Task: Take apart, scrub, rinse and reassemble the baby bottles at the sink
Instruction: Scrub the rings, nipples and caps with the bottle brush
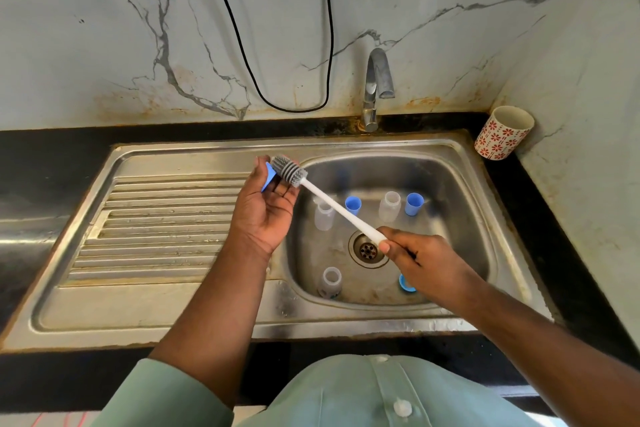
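The left hand (265, 208) grips a blue cap (267, 177) beside the brush (289, 170), whose handle the right hand (420, 258) grips.

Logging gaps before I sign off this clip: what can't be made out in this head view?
- Blue part in the left hand: mostly hidden by the fingers and the brush, so cap or ring cannot be told.
- Blue piece low in the sink: half covered by the right hand.
- Brush handle end: inside the right hand.
- Tap: no water stream can be made out.
- Bottle markings: too small.
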`<state>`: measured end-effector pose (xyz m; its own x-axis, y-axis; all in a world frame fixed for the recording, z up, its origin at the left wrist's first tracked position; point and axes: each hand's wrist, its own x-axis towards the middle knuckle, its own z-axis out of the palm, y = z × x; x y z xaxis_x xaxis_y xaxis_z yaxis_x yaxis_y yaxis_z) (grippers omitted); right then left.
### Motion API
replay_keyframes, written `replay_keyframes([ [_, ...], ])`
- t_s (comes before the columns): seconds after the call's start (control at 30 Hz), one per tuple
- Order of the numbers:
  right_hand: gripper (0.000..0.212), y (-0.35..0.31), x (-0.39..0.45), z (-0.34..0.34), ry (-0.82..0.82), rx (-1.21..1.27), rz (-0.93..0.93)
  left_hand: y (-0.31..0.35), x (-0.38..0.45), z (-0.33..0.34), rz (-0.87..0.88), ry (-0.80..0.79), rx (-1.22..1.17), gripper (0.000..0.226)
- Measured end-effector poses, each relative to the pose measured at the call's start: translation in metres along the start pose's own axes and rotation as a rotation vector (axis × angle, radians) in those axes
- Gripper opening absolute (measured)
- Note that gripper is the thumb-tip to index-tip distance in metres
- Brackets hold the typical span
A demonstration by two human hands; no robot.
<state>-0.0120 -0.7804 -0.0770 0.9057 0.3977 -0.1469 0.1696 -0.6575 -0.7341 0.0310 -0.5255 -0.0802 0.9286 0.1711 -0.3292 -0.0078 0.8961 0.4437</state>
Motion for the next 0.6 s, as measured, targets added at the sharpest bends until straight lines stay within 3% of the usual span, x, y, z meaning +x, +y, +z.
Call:
replay_keyframes([
  [0.6, 0.023, -0.0013, 0.0039, 0.0054, -0.026, 0.018, 0.021, -0.0026, 0.0053, 0.0046, -0.013, 0.178, 0.037, 0.03],
])
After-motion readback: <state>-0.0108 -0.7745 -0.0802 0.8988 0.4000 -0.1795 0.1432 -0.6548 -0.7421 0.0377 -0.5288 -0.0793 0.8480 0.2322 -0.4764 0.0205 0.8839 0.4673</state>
